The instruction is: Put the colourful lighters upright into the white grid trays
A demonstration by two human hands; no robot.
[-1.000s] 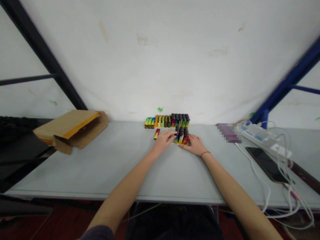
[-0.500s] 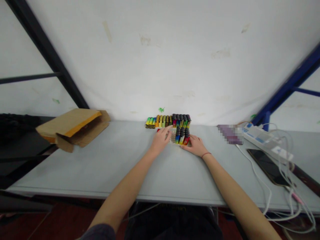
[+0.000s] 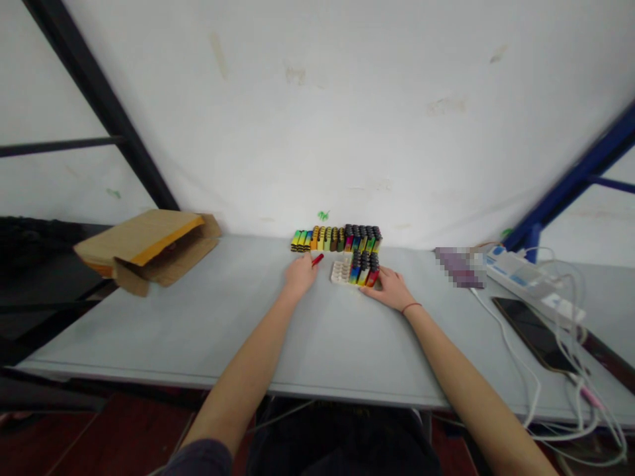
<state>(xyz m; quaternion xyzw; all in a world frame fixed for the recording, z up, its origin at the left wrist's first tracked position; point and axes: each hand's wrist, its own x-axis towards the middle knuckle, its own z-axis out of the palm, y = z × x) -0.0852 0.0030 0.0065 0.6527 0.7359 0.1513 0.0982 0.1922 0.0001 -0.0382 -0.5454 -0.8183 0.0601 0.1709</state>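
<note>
My left hand (image 3: pixel 300 276) is closed on a red lighter (image 3: pixel 318 260), whose dark end points up and to the right. To its right stands a white tray (image 3: pixel 340 273) with rows of holes, bare at its left side. Several colourful lighters (image 3: pixel 364 270) with black tops stand upright in the tray's right part. My right hand (image 3: pixel 391 289) grips the tray's right end, thumb along the front edge and fingers at the side, partly hidden. Behind the tray stand more lighters, black-topped ones (image 3: pixel 363 238) and yellow ones (image 3: pixel 328 238). Green and yellow lighters (image 3: pixel 301 240) lie at the left.
A torn-open cardboard box (image 3: pixel 149 248) lies at the table's left. On the right are a pixelated phone-like thing (image 3: pixel 459 267), a dark phone (image 3: pixel 533 332), a white power strip (image 3: pixel 536 284) and tangled cables. A white wall (image 3: pixel 317 119) closes off the back of the grey table (image 3: pixel 198 337).
My left hand has drawn back leftward from over the tray and now holds the red lighter beside it. The tray's bare holes have come into view. My right hand stays on the tray.
</note>
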